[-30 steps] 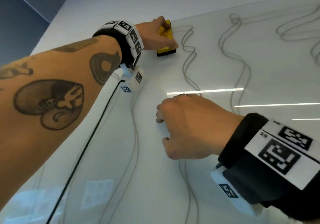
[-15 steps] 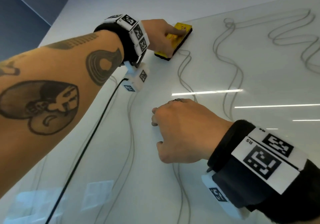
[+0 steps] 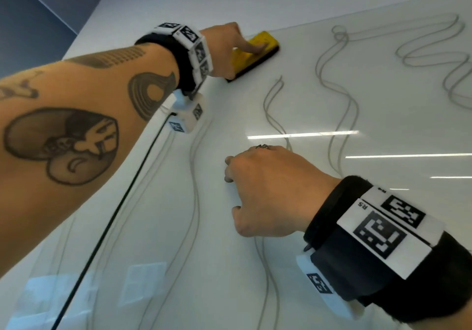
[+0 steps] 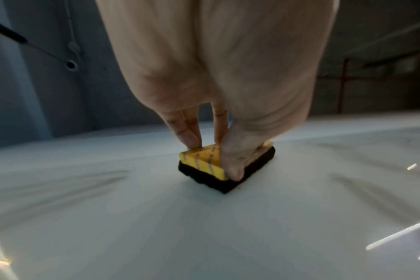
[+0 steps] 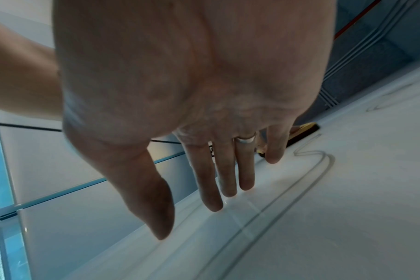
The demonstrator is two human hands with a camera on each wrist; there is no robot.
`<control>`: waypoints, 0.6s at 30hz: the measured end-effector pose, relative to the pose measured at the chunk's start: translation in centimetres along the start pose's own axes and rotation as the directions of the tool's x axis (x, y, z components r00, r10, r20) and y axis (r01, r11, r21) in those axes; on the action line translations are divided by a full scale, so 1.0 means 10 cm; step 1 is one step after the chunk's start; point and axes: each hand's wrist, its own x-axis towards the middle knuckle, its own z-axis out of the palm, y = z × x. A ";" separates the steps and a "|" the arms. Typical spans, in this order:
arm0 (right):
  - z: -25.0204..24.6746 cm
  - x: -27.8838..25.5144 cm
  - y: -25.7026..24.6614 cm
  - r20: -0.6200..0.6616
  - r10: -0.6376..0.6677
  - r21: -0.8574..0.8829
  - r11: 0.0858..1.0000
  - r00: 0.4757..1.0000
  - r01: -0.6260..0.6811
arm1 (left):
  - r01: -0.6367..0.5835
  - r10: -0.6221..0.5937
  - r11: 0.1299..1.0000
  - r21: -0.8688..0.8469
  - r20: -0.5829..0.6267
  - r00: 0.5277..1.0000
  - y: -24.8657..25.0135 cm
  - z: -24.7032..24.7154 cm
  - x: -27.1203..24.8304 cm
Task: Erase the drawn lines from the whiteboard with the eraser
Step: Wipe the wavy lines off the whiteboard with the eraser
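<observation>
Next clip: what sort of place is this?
Probably an office or meeting room: a large glossy whiteboard covered in drawn lines, a yellow eraser on it, and strip-light reflections suggesting indoor ceiling lighting.

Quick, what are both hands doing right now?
Left hand: grips the yellow eraser, pressing it on the whiteboard.
Right hand: open, holding nothing, fingers straight, fingertips at the whiteboard.

One eraser (image 3: 251, 54), yellow top, black bottom. One whiteboard (image 3: 383, 227). Two hands: left hand (image 3: 224, 48), right hand (image 3: 270, 191). One ring (image 3: 262, 147) on right hand. Two wristbands, one on each wrist. One black cable (image 3: 122, 202). Several wavy lines (image 3: 339, 94) on whiteboard; exact number hard to tell.
</observation>
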 end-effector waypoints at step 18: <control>0.04 -0.19 -0.14 0.032 -0.033 -0.053 0.998 0.999 0.034 | 0.246 -0.243 0.969 -0.036 0.068 0.968 -0.21 0.28 -0.75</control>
